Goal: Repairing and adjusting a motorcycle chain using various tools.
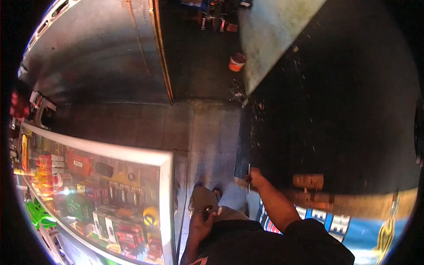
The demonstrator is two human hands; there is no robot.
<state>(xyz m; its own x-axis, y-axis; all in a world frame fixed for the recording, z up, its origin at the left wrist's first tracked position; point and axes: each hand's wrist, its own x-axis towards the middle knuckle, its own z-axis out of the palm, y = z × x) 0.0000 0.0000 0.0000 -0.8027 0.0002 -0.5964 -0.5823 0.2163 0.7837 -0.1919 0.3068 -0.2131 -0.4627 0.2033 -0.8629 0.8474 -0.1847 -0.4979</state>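
Note:
My right hand (255,176) reaches out ahead at the end of a bare forearm, closed around a thin, light-coloured rod (248,171). The rod sticks out on both sides of the fist; its exact kind cannot be made out. Close to my body, in front of my thigh, my left hand (204,224) is curled with its fingers drawn together. Whatever it may hold is too dark and small to name. Below the hands are my light trousers (203,198).
A glass display case (165,176) with a white frame stands at the left, stocked with boxed goods. Ahead, an orange bucket (236,63) sits on the dark floor by a pale panel (269,48). To the right is a wooden ledge (353,203) above a blue printed banner (362,229).

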